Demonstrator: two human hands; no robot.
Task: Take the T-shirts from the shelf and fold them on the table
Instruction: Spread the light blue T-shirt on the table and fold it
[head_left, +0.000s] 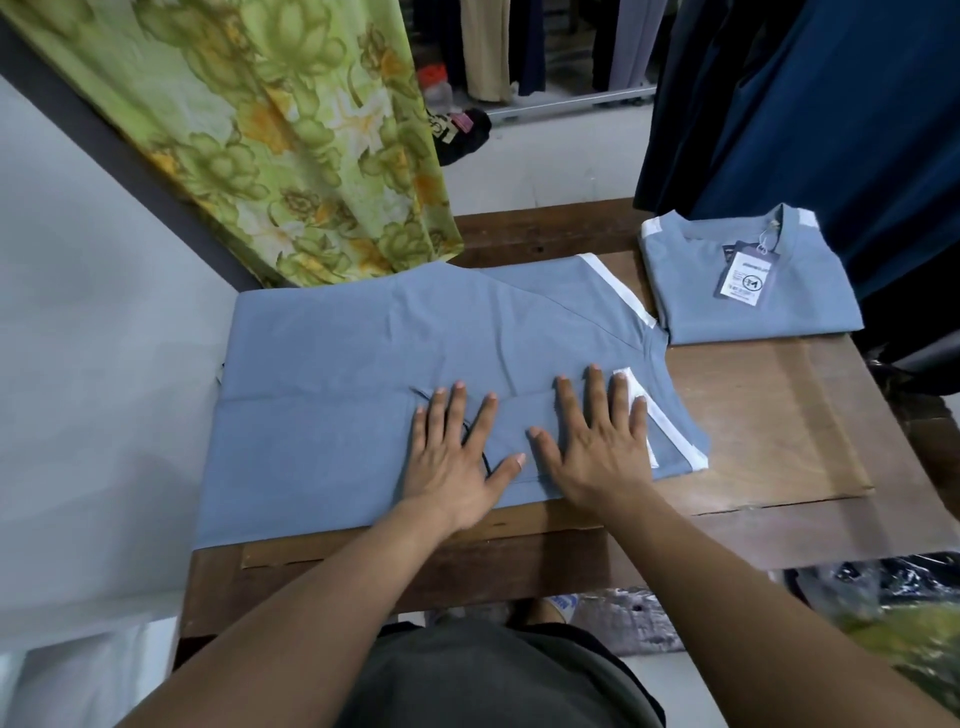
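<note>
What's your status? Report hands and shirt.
Left hand and right hand flat, pressing shirt on table. Folded shirt far right. Nothing in the way.

The print on the tag (748, 278) of the folded shirt (748, 286) is too small to read. Both hands (457, 462) (597, 447) cover part of the flat shirt (337, 364), whose left end hangs past the table (779, 415). Blue cloth (831, 104) runs off the top and right edges. The wrapped bundle (909, 623) at lower right is blurred.
</note>
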